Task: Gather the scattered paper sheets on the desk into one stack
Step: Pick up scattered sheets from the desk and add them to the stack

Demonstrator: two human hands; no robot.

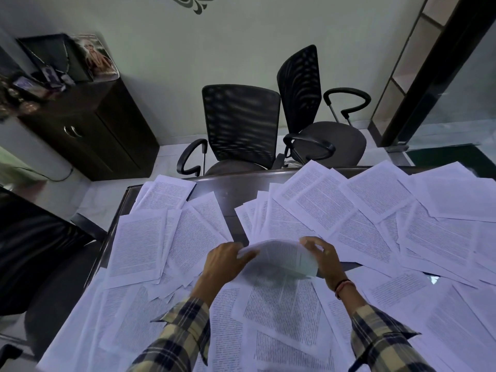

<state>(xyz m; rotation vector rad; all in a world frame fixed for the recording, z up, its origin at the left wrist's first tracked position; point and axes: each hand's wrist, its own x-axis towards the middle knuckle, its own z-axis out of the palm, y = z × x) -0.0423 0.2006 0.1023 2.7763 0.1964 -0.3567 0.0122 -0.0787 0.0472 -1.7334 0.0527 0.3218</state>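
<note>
Gripping a bowed, printed paper sheet [279,257] by its edges: left hand [225,260], right hand [323,256], fingers curled, above scattered flat sheets [139,248].

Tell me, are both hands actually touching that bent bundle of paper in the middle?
Touching. The head view shows the left hand gripping the bundle at its left edge and the right hand gripping its right edge.

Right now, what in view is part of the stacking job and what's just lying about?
Job:
held sheets, gripped by left hand and right hand
scattered sheets
desk

Lying about:
two chairs
cabinet
picture on it
</note>
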